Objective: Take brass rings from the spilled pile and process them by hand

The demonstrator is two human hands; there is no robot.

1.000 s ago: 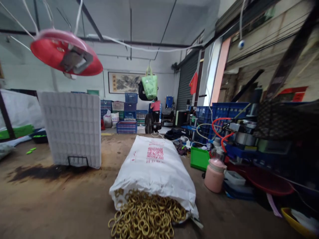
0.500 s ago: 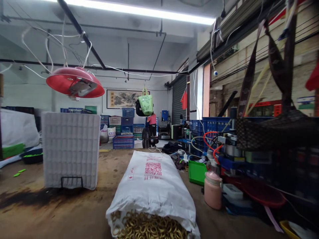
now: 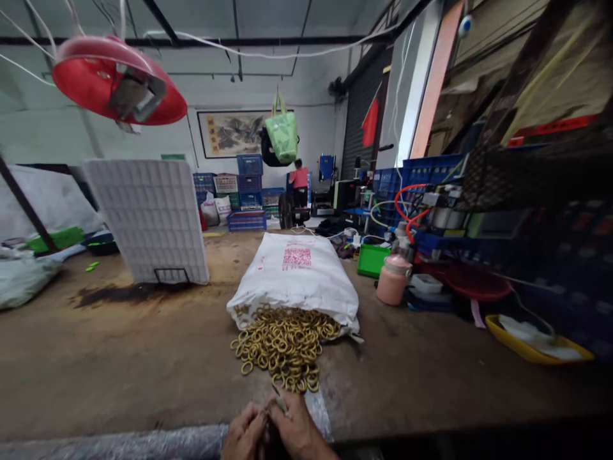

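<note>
Both of my hands are close together at the front edge of the table, just in front of the pile of brass-coloured rings (image 3: 282, 342). My left hand (image 3: 243, 433) is closed, with its fingertips against the right hand; what it pinches is too small to make out. In my right hand (image 3: 297, 427), closed as well, is a slim pointed tool (image 3: 281, 402), its tip toward the rings. Its exact kind is unclear. The rings spill from the open mouth of a white woven sack (image 3: 297, 278) lying on its side, printed with a red code.
A white ribbed tray (image 3: 151, 220) stands upright on a black wire stand at the left, below a red lamp (image 3: 119, 80). To the right are a pink jar (image 3: 393, 281), a green tray (image 3: 372, 260) and a yellow dish (image 3: 536, 342). Far back stands a person (image 3: 299, 179).
The view has tipped downward, so the sack and tray sit higher in the picture. My hands and the spilled rings in front of the sack now show.
</note>
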